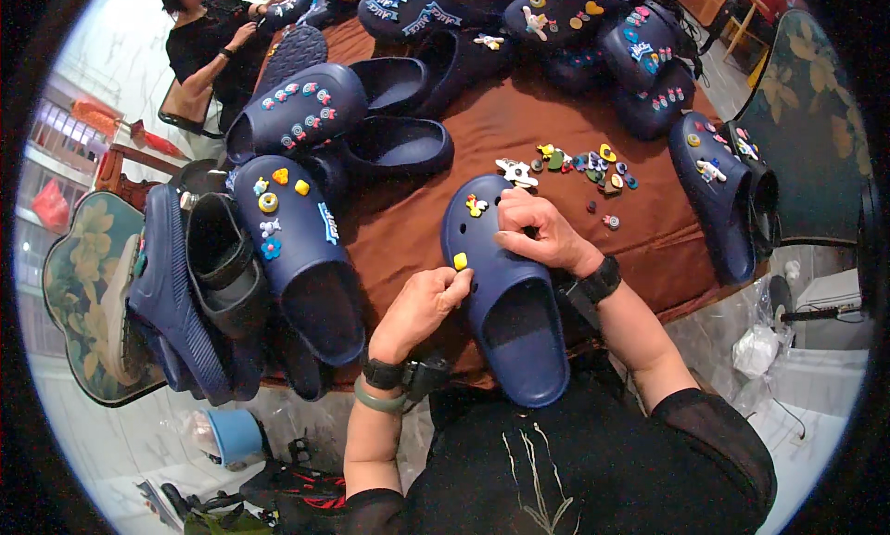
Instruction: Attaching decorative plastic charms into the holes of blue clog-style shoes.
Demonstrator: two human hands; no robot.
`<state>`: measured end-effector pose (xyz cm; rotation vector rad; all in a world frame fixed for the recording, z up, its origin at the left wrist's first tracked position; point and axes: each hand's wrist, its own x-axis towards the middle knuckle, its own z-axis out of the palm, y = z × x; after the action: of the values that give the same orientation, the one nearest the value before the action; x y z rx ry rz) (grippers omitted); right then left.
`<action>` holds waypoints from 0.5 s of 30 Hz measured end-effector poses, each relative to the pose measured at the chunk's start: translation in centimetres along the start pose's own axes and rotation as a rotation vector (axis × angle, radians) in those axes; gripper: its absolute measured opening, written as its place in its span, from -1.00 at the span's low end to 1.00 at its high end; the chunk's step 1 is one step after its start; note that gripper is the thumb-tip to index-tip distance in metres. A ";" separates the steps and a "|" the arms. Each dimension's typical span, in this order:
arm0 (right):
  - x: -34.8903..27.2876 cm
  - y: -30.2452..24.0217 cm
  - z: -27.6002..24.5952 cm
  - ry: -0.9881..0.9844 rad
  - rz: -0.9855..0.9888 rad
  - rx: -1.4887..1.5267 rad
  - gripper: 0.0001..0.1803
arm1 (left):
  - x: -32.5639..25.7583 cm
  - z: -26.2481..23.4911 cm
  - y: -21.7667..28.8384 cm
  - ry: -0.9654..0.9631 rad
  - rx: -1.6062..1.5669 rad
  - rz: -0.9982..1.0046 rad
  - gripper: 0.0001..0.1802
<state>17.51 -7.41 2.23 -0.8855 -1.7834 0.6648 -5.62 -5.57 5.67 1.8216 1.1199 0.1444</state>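
A navy blue clog (514,299) lies on the brown cloth table (417,229) in front of me, toe pointing away. My left hand (422,303) pinches a small yellow charm (460,261) against the clog's left upper. My right hand (542,231) presses down on the clog's top, fingers curled over its holes. A small colourful charm (476,204) sits fixed near the toe. Loose charms (579,164) lie scattered just beyond the clog.
Several navy clogs (297,248) with charms are piled left, at the back and on the right (718,192). A person in black (209,39) works at the far left corner. Patterned chairs (79,294) stand on both sides. A blue cup (234,435) sits on the floor.
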 end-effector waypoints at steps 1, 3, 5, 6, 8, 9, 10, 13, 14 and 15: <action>0.1 -0.1 0.1 0.001 -0.002 0.000 -0.68 | 0.0 -0.1 -0.6 -0.042 -0.065 0.071 -0.49; 0.3 -0.4 0.1 0.018 -0.035 0.016 -0.67 | -0.1 0.0 -1.7 -0.084 -0.129 0.146 -0.56; 0.0 -0.1 -0.1 0.011 -0.021 0.023 -0.66 | -0.2 0.3 -2.5 -0.082 -0.245 0.167 -0.61; -0.1 0.1 -0.2 0.003 -0.004 0.032 -0.66 | -0.4 0.7 -3.0 -0.082 -0.244 0.174 -0.61; -0.1 0.2 -0.2 0.001 -0.017 0.043 -0.66 | -0.7 1.5 -4.0 0.005 -0.478 0.243 -0.62; -0.1 0.1 -0.2 -0.010 -0.028 0.063 -0.67 | -0.8 2.0 -4.8 0.003 -0.479 0.249 -0.62; 0.1 -0.1 -0.1 0.032 -0.055 0.122 -0.70 | -0.9 2.3 -5.4 0.004 -0.610 0.204 -0.63; -0.6 -0.3 -0.5 0.222 0.229 0.397 -0.72 | -0.6 1.8 -5.9 -0.036 -0.806 0.074 -0.63; -0.8 -0.5 -0.3 0.382 0.344 0.537 -0.71 | -0.7 1.6 -5.8 -0.083 -1.009 0.153 -0.61; -1.6 1.4 -1.2 0.413 0.266 0.590 -0.71 | -0.6 1.5 -5.4 -0.140 -1.207 0.236 -0.59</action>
<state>19.33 -7.86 0.76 -0.7784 -1.0251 1.0273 -8.55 -6.36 0.86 0.8289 0.4787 0.6602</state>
